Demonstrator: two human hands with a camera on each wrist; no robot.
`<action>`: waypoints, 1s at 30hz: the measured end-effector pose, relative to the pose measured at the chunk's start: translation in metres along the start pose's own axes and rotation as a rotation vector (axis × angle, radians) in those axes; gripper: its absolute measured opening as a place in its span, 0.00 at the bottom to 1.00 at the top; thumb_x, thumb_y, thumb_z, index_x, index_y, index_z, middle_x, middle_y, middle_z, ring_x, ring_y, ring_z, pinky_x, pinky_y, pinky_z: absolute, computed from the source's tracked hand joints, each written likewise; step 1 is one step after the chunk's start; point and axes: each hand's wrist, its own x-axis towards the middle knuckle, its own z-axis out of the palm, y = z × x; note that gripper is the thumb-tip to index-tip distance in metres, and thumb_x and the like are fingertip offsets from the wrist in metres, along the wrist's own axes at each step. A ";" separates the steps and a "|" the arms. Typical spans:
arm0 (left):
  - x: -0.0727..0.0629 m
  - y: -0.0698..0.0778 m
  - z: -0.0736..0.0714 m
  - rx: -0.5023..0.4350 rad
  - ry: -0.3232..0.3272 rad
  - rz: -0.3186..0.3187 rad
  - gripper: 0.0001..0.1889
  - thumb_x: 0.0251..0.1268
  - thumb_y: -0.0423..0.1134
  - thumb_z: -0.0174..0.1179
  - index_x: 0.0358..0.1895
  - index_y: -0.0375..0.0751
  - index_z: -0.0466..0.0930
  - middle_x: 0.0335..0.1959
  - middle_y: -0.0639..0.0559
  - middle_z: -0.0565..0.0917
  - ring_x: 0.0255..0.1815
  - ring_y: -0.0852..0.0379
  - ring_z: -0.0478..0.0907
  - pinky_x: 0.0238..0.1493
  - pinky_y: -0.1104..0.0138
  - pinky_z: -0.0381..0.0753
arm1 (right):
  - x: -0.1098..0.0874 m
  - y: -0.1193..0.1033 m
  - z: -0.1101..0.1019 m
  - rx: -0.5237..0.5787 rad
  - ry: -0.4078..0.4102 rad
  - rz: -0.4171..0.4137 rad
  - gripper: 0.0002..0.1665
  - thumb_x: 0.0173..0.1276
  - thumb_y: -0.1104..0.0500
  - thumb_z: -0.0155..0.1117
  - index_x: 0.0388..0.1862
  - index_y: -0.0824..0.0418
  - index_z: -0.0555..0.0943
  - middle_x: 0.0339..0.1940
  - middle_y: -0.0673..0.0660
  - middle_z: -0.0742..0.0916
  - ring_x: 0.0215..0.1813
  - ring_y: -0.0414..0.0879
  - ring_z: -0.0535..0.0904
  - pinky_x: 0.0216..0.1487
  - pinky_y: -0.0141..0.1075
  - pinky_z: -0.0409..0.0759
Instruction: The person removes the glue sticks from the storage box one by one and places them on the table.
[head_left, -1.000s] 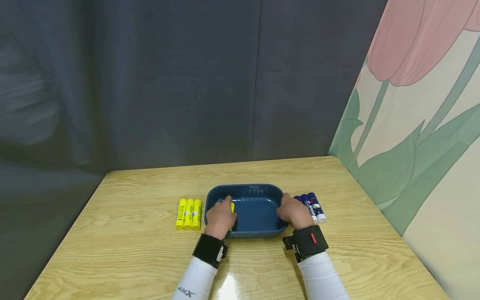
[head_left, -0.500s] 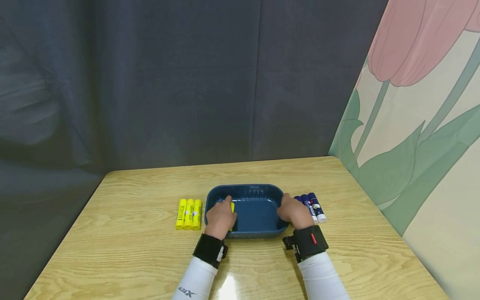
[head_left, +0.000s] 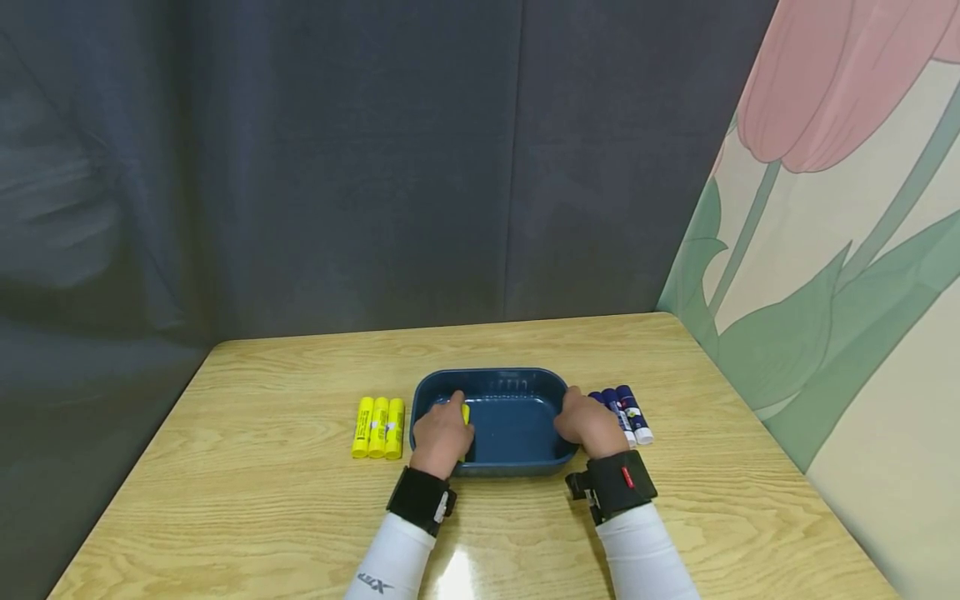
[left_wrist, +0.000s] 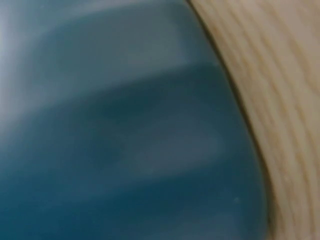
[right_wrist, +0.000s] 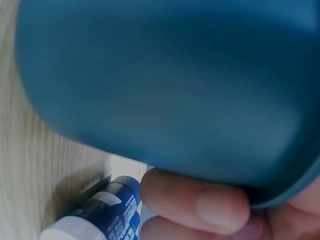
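Observation:
A dark blue rectangular tray [head_left: 517,425] stands on the table. My left hand [head_left: 442,433] reaches over its left end, holding a yellow glue stick [head_left: 466,414] against the inside; the hand covers most of the stick. At the tray's right end my right hand [head_left: 587,423] grips the rim. In the right wrist view its curled fingers [right_wrist: 195,202] lie against the tray's outer wall [right_wrist: 150,100]. The left wrist view holds only the blurred tray wall [left_wrist: 140,130] and table, with no fingers showing.
Several yellow glue sticks [head_left: 378,428] lie side by side left of the tray. To its right, dark blue glue sticks with white ends [head_left: 632,412] lie in a row, partly behind the right hand. A dark curtain [head_left: 360,167] hangs at the table's far edge.

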 end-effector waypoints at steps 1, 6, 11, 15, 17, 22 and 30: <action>0.000 0.000 0.000 0.001 -0.001 -0.001 0.28 0.53 0.46 0.58 0.59 0.47 0.63 0.41 0.42 0.76 0.30 0.49 0.74 0.25 0.57 0.71 | 0.000 0.000 0.000 -0.001 0.000 -0.001 0.33 0.61 0.58 0.50 0.62 0.69 0.53 0.46 0.66 0.74 0.33 0.53 0.71 0.27 0.41 0.69; 0.000 0.001 0.000 0.002 -0.011 -0.009 0.29 0.53 0.46 0.58 0.59 0.47 0.62 0.43 0.42 0.76 0.30 0.49 0.74 0.25 0.57 0.71 | 0.000 0.000 0.000 0.007 0.000 -0.003 0.33 0.61 0.58 0.50 0.62 0.69 0.53 0.44 0.66 0.74 0.32 0.53 0.71 0.25 0.41 0.68; 0.000 0.001 -0.002 0.003 -0.019 -0.006 0.29 0.52 0.46 0.59 0.59 0.47 0.62 0.40 0.42 0.76 0.28 0.49 0.74 0.24 0.57 0.70 | -0.001 0.000 -0.001 0.010 -0.003 -0.004 0.33 0.61 0.58 0.50 0.62 0.70 0.53 0.45 0.67 0.74 0.33 0.53 0.71 0.25 0.41 0.68; 0.000 0.001 -0.004 0.006 -0.018 0.003 0.28 0.52 0.45 0.59 0.58 0.47 0.63 0.38 0.43 0.77 0.26 0.50 0.73 0.23 0.58 0.70 | -0.003 -0.001 -0.003 0.003 -0.007 -0.008 0.33 0.61 0.58 0.49 0.62 0.70 0.53 0.47 0.68 0.73 0.34 0.53 0.71 0.27 0.42 0.69; 0.000 0.001 -0.005 0.008 -0.016 0.004 0.28 0.52 0.45 0.59 0.58 0.47 0.63 0.38 0.43 0.77 0.26 0.50 0.73 0.23 0.58 0.70 | -0.002 -0.002 -0.003 0.000 -0.007 -0.007 0.33 0.62 0.58 0.49 0.62 0.70 0.53 0.48 0.68 0.73 0.35 0.53 0.71 0.27 0.42 0.69; 0.001 0.001 -0.007 0.006 -0.027 -0.005 0.27 0.53 0.45 0.58 0.57 0.47 0.63 0.37 0.44 0.76 0.26 0.51 0.73 0.23 0.59 0.70 | 0.000 -0.003 -0.002 0.002 -0.006 0.008 0.32 0.62 0.57 0.49 0.61 0.69 0.54 0.46 0.67 0.74 0.34 0.54 0.71 0.27 0.43 0.69; 0.000 0.001 -0.013 -0.033 0.004 0.001 0.27 0.54 0.45 0.58 0.58 0.47 0.62 0.34 0.44 0.76 0.19 0.54 0.69 0.19 0.62 0.67 | 0.000 -0.003 -0.002 0.000 -0.002 0.006 0.32 0.62 0.57 0.50 0.61 0.68 0.54 0.46 0.67 0.74 0.34 0.54 0.71 0.26 0.42 0.69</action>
